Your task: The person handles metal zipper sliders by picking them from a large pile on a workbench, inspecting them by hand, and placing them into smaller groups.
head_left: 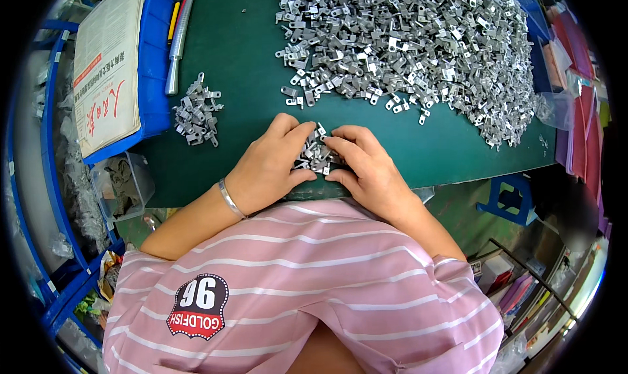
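Note:
Near the front edge of the green table, my left hand [275,157] and my right hand [367,168] face each other around a small cluster of metal brackets [318,155]. These are small silvery bent tabs with round holes. The fingers of both hands curl in and press against the cluster from its two sides; the thumbs lie at the near side. Some brackets are partly hidden under the fingers. A separate little pile of brackets [197,111] lies to the left of my left hand. Beyond my hands spreads a large heap of loose brackets [412,40].
A blue bin [156,67] with a folded newspaper [111,67] on it stands at the left, beside a metal rod [175,60]. Below it is a clear plastic box [121,184] holding dark cloth. A blue stool [509,199] stands beyond the table's near right edge.

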